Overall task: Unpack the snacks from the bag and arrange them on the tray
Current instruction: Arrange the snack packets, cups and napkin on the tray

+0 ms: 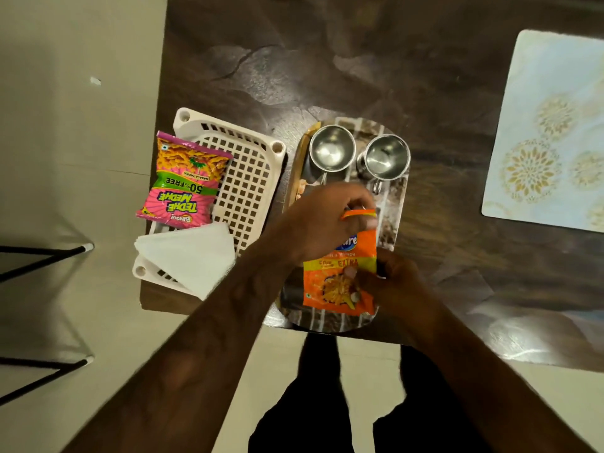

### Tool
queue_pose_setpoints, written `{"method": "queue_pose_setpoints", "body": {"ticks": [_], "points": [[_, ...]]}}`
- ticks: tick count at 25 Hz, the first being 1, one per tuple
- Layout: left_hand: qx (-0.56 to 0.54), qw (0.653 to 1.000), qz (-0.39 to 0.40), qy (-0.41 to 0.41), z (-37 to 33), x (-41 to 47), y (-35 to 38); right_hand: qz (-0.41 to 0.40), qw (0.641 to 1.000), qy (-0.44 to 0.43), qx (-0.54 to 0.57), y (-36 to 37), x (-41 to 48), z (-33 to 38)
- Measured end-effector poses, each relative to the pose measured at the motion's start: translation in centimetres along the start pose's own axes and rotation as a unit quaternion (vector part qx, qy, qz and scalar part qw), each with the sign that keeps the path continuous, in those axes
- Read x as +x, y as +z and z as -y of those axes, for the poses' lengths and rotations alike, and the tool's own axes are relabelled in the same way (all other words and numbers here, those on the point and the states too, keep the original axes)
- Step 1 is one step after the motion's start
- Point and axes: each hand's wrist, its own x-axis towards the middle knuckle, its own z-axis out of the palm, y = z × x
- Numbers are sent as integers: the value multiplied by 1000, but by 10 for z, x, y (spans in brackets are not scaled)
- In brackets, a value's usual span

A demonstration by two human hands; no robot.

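An orange snack packet (pixel 340 279) is held upright over the near end of the printed oval tray (pixel 394 220). My left hand (pixel 323 223) pinches the packet's top edge. My right hand (pixel 395 282) grips its lower right side, thumb across the front. Two empty steel cups (pixel 331 148) (pixel 385 158) stand on the tray's far end. A pink Bingo Tedhe Medhe packet (pixel 183 181) lies on the left side of a white plastic lattice basket (pixel 248 178), left of the tray.
Folded white napkins (pixel 189 253) lie on the basket's near end. A pale floral placemat (pixel 552 135) sits at the table's right. The dark table's edge runs close to my body; black chair legs (pixel 42 256) stand on the floor at left.
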Motion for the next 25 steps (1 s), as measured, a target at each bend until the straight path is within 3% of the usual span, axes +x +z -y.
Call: {"method": "queue_pose_setpoints", "body": {"ticks": [6, 12, 16, 19, 21, 25], "points": [[-56, 967, -242, -62, 15, -17, -35, -92, 995, 32, -17, -28, 19, 0], [57, 897, -397, -185, 66, -64, -92, -189, 980, 16, -64, -39, 42, 12], [231, 852, -352, -310, 98, -82, -112, -219, 974, 35, -53, -38, 43, 7], [194, 850, -305, -384, 109, -76, -116, -231, 970, 51, -50, -33, 43, 3], [158, 859, -290, -390, 113, -74, -117, -262, 962, 43, -58, -31, 40, 1], [164, 871, -278, -372, 111, -73, -120, -355, 917, -32, -176, -31, 15, 8]]}}
